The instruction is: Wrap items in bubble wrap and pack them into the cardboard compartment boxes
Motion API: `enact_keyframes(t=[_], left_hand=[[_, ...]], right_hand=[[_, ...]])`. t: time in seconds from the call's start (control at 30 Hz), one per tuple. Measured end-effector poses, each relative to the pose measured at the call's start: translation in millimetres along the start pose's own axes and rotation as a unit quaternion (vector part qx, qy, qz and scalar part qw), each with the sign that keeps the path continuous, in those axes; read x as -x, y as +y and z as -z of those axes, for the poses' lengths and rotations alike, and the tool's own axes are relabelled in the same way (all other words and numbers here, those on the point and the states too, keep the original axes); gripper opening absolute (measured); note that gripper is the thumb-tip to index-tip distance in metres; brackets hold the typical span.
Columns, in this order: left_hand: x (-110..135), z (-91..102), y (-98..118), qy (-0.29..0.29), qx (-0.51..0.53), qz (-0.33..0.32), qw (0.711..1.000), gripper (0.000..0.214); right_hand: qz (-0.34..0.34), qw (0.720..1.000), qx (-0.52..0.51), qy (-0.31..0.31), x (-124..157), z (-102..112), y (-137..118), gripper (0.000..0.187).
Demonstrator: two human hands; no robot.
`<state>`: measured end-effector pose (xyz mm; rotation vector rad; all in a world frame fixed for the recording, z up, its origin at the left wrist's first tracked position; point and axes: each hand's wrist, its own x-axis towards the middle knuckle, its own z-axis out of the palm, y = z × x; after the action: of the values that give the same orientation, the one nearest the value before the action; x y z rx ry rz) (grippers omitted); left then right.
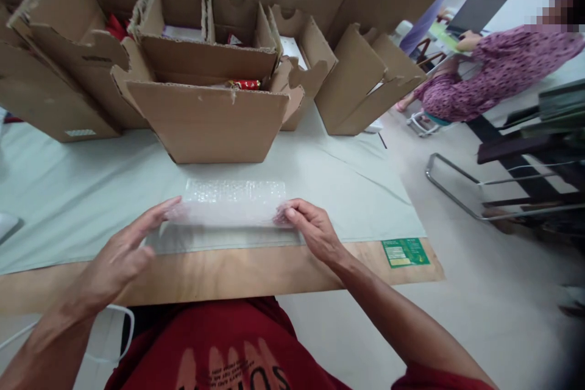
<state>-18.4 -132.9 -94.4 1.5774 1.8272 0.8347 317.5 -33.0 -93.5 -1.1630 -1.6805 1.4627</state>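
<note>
A clear sheet of bubble wrap [233,204] lies on the pale cloth [91,195] near the table's front edge, its near part folded or rolled up. My left hand [125,250] reaches its fingertips to the left end of that fold, fingers stretched out and apart. My right hand [308,228] pinches the right end of the fold between thumb and fingers. Whether anything is wrapped inside I cannot tell.
Several open cardboard boxes stand behind the wrap; the nearest box [210,122] holds a red item [247,84]. A green label [406,252] sits on the wooden table edge. At right, a seated person in a purple dress [493,70] and metal furniture frames [503,195].
</note>
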Motion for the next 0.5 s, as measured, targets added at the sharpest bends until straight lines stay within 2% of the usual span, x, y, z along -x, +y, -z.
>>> enact_keyframes(t=[0.1, 0.17, 0.27, 0.37, 0.5], left_hand=[[-6, -12.0, 8, 0.029, 0.005, 0.085, 0.996, 0.065], [-14, -25.8, 15, 0.075, 0.008, 0.100, 0.992, 0.048], [-25, -41.8, 20, 0.096, -0.024, 0.078, 0.992, 0.040], [-33, -48.8, 18, 0.096, -0.103, 0.038, 0.989, 0.039], [-35, -49.4, 16, 0.075, -0.224, -0.010, 0.972, 0.043]], right_hand=[[-0.040, 0.998, -0.036, 0.019, -10, -1, 5, 0.035], [-0.043, 0.998, -0.036, 0.017, -14, 0, 8, 0.046], [-0.023, 0.999, 0.026, 0.041, -14, 5, 12, 0.065], [-0.002, 0.986, 0.135, 0.093, -12, 10, 19, 0.058], [0.045, 0.943, 0.305, 0.126, -13, 18, 29, 0.054]])
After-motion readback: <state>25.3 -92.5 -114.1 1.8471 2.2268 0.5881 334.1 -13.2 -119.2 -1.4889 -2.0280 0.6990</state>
